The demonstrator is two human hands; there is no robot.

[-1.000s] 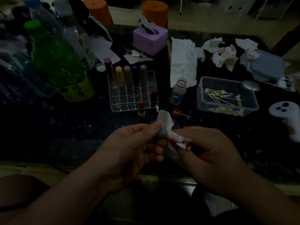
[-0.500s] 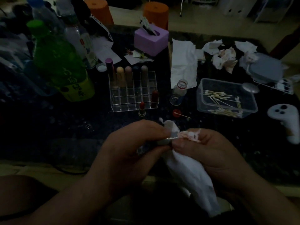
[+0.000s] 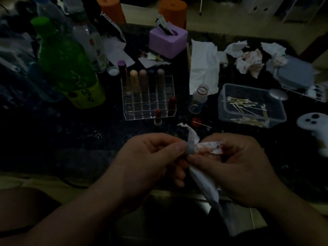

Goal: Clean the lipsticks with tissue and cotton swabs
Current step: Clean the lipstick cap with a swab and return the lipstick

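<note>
Near the table's front edge my left hand (image 3: pixel 152 157) pinches a small object, likely a lipstick part, mostly hidden by the fingers and the tissue. My right hand (image 3: pixel 236 166) grips a white tissue (image 3: pixel 209 148) stained red and wraps it round that object; the tissue's tail hangs down below the hands. A clear organizer (image 3: pixel 149 102) behind the hands holds several capped lipsticks. An uncapped red lipstick (image 3: pixel 158 117) stands in front of it. A clear tub (image 3: pixel 221 102) holds several cotton swabs (image 3: pixel 248 110).
A green bottle (image 3: pixel 69 66) and clear bottles stand at the left. A purple tissue box (image 3: pixel 168 41), a flat tissue (image 3: pixel 204 68) and crumpled used tissues (image 3: pixel 250 61) lie at the back. A small glass bottle (image 3: pixel 198 98), a loose swab (image 3: pixel 202 124) and a white controller (image 3: pixel 316 126) sit right.
The tissue's top has been turned and pulled up between my hands, showing more red stain. Both hands stay together at the front edge.
</note>
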